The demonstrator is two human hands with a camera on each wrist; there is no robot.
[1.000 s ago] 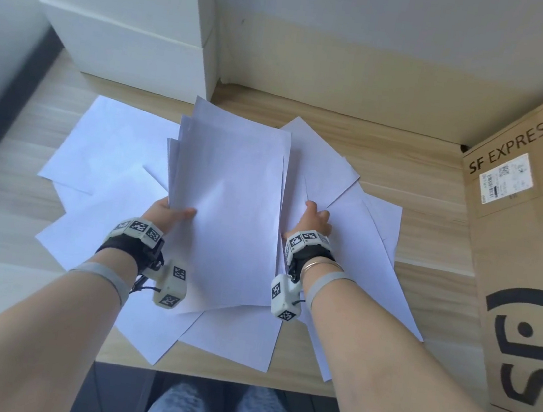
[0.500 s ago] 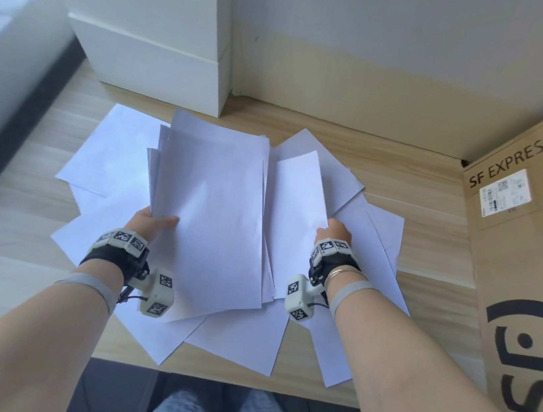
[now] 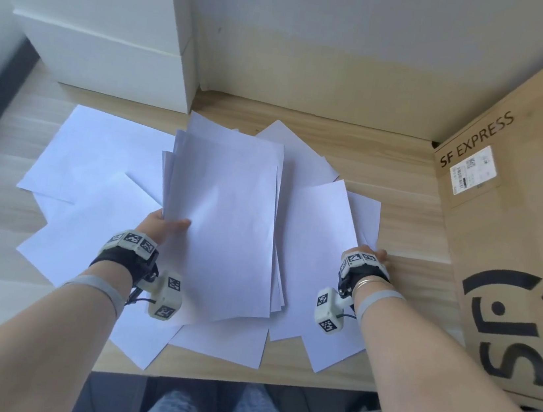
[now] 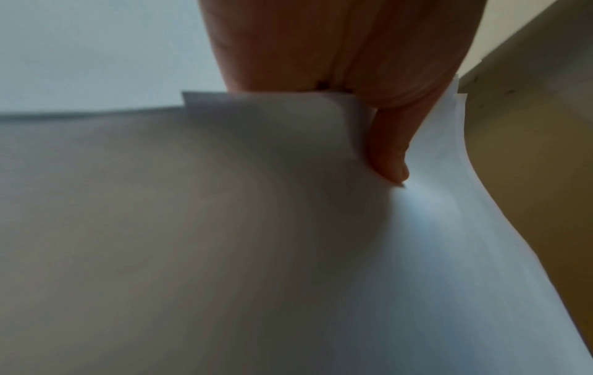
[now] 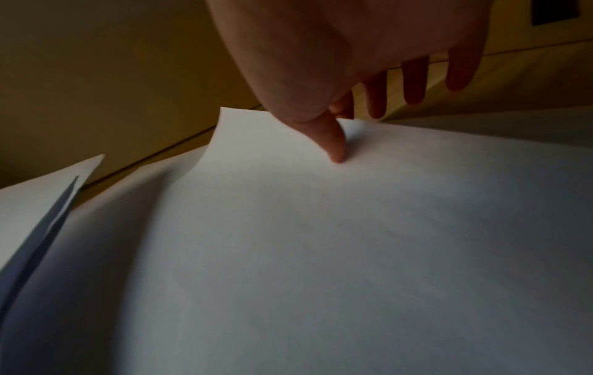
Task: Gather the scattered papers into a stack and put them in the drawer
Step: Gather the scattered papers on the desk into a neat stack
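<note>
Right hand [image 3: 368, 258] shifted right pinching 1 sheet [image 3: 320, 246], left hand [image 3: 165, 226] fingers hidden under stack [image 3: 222, 227]

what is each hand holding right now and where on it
The left hand pinches a sheaf of papers at its left edge, thumb on top. The right hand pinches a single sheet at its right edge.

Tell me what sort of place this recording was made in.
Probably a home or small office desk set in a corner: a light wooden desktop against a plain wall, strewn with white paper sheets, a white drawer unit at the back left and an SF EXPRESS shipping carton on the right.
</note>
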